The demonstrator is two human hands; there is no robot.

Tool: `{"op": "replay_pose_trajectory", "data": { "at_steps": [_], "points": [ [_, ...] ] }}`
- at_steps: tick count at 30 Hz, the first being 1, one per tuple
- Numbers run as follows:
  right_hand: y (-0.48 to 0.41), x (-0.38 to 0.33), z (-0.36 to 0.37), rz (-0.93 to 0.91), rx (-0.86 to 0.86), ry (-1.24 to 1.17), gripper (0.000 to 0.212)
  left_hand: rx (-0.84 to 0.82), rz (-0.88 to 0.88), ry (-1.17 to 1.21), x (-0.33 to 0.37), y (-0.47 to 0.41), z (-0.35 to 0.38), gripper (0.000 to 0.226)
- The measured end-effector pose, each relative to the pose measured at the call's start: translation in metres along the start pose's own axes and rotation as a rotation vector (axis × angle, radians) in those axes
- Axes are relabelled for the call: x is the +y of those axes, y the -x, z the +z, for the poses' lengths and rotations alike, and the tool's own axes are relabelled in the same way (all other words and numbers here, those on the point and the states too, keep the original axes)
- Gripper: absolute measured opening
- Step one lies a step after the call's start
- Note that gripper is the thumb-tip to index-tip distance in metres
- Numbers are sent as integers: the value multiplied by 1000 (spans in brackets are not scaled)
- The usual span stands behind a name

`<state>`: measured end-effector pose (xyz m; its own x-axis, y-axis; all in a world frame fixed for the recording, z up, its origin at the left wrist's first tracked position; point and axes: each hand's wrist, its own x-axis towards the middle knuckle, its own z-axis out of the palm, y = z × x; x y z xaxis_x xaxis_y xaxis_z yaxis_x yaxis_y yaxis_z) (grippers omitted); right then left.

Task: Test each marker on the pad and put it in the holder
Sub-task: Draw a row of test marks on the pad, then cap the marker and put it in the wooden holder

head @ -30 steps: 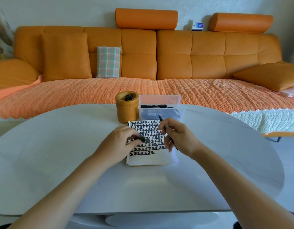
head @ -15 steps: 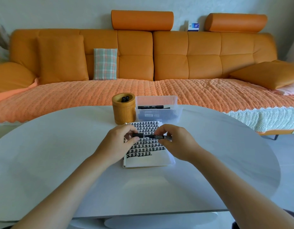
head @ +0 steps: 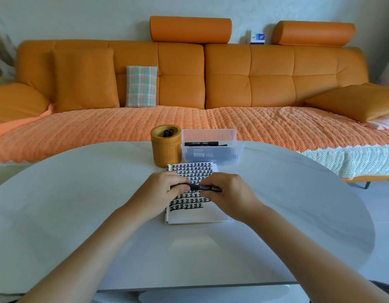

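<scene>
Standing markers (head: 168,133) in holder (head: 166,152), loose markers (head: 201,143) in tub (head: 208,134).

The marker (head: 205,188) was coloured black; the white pad (head: 194,169) was patterned with rows of black marks. The holder (head: 166,150) was coloured ochre, the sofa (head: 272,77) orange, and one cushion (head: 141,86) was checked green and pink.

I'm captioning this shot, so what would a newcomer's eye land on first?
The left hand and right hand meet mid-table, holding a black marker pen over a white notepad bearing rows of black marks. Behind it stand a round wooden holder with markers and a clear plastic box, before a long orange sofa.
</scene>
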<state>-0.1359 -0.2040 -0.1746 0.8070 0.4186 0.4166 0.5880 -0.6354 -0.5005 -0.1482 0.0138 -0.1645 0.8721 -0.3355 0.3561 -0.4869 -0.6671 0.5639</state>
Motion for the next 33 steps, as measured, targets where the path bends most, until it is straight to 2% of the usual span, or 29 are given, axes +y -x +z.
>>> {"op": "replay_pose_trajectory", "data": {
  "at_steps": [2,9,15,20,23,27,30,33],
  "points": [
    [1,-4,3,-44,21,72,7,13,20,-3,-1,1,-2,12],
    [-2,-15,13,8,-39,56,30,66,97,-14,-4,5,-7,11],
    [-13,-20,13,7,-153,73,18,81,110,-47,-9,1,-14,12],
    [-32,-19,13,16,-155,-42,20,130,58,-32,-15,-9,-24,22],
    [-56,-17,8,123,-93,-86,16,213,38,-62,-28,-26,-36,30],
    [-98,-19,-9,184,96,-166,11,338,15,-138,-45,-60,-48,31],
    [-131,-23,-22,182,203,-165,10,345,19,-170,-52,-85,-53,30],
    [-161,-25,-25,181,270,-178,10,285,11,-162,-59,-102,-52,36]
  ]
}}
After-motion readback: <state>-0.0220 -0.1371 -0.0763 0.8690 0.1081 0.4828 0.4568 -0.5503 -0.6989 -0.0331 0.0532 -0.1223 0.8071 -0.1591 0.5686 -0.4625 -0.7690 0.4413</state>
